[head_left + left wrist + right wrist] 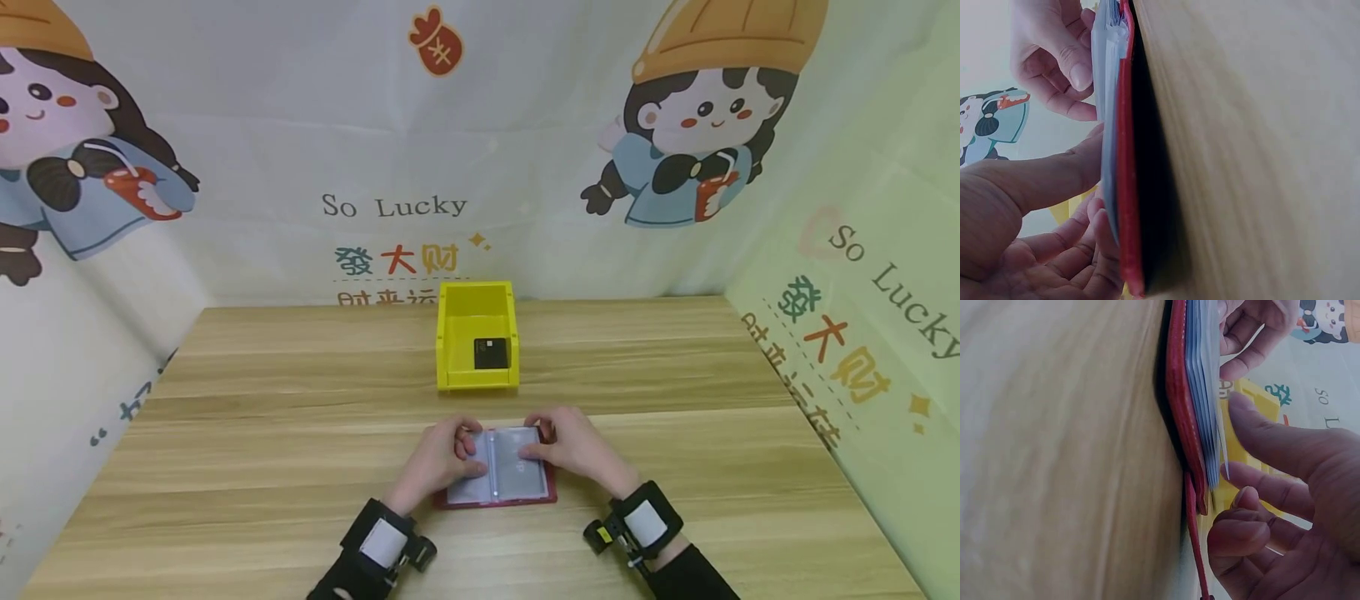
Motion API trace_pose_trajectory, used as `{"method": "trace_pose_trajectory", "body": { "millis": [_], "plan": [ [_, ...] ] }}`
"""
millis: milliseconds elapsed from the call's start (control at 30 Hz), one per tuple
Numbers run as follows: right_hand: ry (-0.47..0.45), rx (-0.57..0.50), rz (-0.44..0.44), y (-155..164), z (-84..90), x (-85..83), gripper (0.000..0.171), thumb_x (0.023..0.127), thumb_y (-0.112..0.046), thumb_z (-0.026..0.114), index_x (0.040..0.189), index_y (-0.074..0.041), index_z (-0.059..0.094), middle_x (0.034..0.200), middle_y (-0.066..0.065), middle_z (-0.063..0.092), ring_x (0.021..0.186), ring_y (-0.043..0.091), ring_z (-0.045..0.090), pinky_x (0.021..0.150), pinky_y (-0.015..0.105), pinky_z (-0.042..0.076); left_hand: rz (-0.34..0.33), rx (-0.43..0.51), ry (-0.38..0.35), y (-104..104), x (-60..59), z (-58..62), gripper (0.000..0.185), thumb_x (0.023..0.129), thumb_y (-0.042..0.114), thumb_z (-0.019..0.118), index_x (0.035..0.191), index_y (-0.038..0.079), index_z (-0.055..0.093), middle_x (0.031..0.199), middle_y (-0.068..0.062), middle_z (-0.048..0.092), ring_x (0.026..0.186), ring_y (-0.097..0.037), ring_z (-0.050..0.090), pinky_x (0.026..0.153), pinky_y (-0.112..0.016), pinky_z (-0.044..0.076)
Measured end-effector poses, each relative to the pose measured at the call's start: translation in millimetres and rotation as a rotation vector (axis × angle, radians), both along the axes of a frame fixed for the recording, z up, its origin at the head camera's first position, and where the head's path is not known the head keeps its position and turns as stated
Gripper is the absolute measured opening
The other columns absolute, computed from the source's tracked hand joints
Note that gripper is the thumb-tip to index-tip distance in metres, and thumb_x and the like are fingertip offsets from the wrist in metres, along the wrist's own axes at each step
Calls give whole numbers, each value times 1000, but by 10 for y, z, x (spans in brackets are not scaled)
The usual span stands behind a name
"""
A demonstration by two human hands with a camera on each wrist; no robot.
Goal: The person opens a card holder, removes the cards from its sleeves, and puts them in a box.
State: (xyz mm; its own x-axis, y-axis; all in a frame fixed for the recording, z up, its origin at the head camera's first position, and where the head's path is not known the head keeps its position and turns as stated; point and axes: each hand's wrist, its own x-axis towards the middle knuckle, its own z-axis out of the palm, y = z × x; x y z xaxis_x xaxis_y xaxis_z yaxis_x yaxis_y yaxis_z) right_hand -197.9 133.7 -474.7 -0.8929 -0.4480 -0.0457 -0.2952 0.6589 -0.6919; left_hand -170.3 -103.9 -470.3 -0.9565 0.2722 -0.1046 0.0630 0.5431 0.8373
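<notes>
A card holder with a red cover [551,487] lies spread on the wooden table, its clear plastic sleeves [513,479] facing up. My left hand [442,458] grips its left half, the thumb on the sleeve and the fingers by the far edge. At the right half, my right hand [577,446] pinches the edge of one thin clear sleeve [1223,447] between thumb and index finger. That sleeve stands slightly apart from the stack in the right wrist view. A red strap [1194,537] hangs from the cover there.
Beyond the card holder stands a yellow plastic bin [442,358], its low side towards me. Inside it lies a flat black square item [491,354] with a small white mark. A printed cloth [525,208] hangs behind the table and along its sides.
</notes>
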Motion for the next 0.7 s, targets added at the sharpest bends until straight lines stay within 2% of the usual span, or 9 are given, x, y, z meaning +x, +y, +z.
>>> {"method": "trace_pose_trajectory", "body": {
  "millis": [233, 467, 700],
  "plan": [
    [-33, -57, -47, 8, -6, -9, 21, 93, -22, 82, 100, -7, 69, 79, -1, 52, 73, 13, 50, 61, 23, 36, 2, -4, 1, 5, 7, 11, 41, 78, -6, 86, 114, -4, 66, 86, -8, 60, 75, -16, 52, 65, -24, 43],
    [-59, -128, -28, 40, -38, 40, 22, 99, -27, 73, 87, -8, 71, 76, -3, 60, 70, 10, 52, 60, 21, 39, 5, 0, 5, 7, 10, -25, 40, 78, -6, 86, 113, -4, 66, 86, -7, 59, 75, -15, 52, 65, -23, 43],
    [-51, -175, 11, 35, -30, 133, 28, 105, -29, 65, 96, -6, 79, 76, -6, 58, 69, 6, 49, 60, 21, 37, -18, -9, 31, -4, 2, -60, 22, 84, -1, 83, 103, -4, 73, 82, -5, 62, 73, -14, 53, 63, -22, 44]
  ]
}}
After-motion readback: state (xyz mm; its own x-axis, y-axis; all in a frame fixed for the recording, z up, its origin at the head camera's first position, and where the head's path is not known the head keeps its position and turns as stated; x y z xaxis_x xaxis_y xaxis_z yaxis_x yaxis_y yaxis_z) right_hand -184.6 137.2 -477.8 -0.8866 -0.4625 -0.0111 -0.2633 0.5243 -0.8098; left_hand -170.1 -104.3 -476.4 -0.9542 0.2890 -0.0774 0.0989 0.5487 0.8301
